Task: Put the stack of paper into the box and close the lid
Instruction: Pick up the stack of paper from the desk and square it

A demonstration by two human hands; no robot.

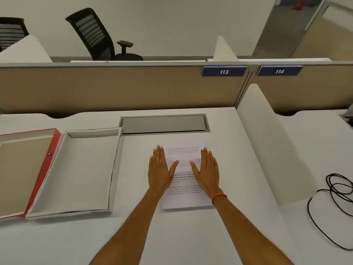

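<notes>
A stack of white printed paper (184,199) lies flat on the desk in front of me. My left hand (160,170) rests palm down on the stack's left edge, fingers straight and together. My right hand (207,170) lies palm down on the stack's right part, with a red band on the wrist. Neither hand grips anything. To the left stands the open box: a shallow white tray (116,169) with nothing in it, and its red-edged lid (44,169) folded out flat further left.
A grey cable hatch (164,124) is set into the desk behind the paper. A white divider (267,142) bounds the desk on the right, with a coiled black cable (336,190) beyond it. Beige partition panels run along the back.
</notes>
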